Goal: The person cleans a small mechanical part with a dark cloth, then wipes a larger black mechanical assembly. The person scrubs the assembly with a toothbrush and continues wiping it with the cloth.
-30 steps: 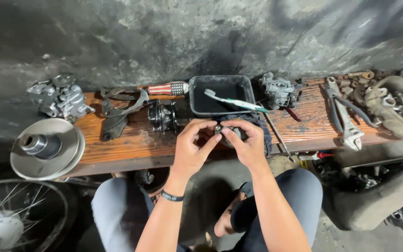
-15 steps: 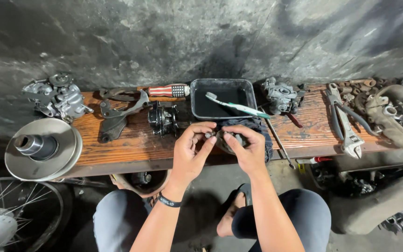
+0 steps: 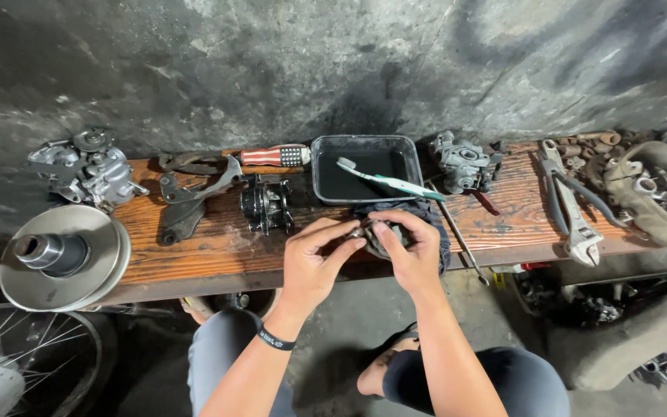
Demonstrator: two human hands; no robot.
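Note:
My left hand (image 3: 314,259) and my right hand (image 3: 411,251) meet over the front edge of a wooden plank (image 3: 218,247). Between their fingertips they pinch a small dark metal part (image 3: 363,232), mostly hidden by my fingers. A dark cloth (image 3: 426,210) lies on the plank just behind my right hand. A black brake caliper (image 3: 265,202) sits left of my left hand. Behind my hands stands a black tray (image 3: 364,166) with a toothbrush (image 3: 387,179) resting across its rim.
On the plank lie a carburettor (image 3: 463,164), a thin rod (image 3: 461,241), pliers and an adjustable wrench (image 3: 573,201), a bracket (image 3: 187,193) and a striped-handle screwdriver (image 3: 275,156). A pulley disc (image 3: 59,255), another carburettor (image 3: 86,170) and a spoked wheel (image 3: 17,363) sit left.
My hands have dropped slightly toward the plank's front edge and the fingertips have closed tighter on the small part. The view has shifted a little to the right.

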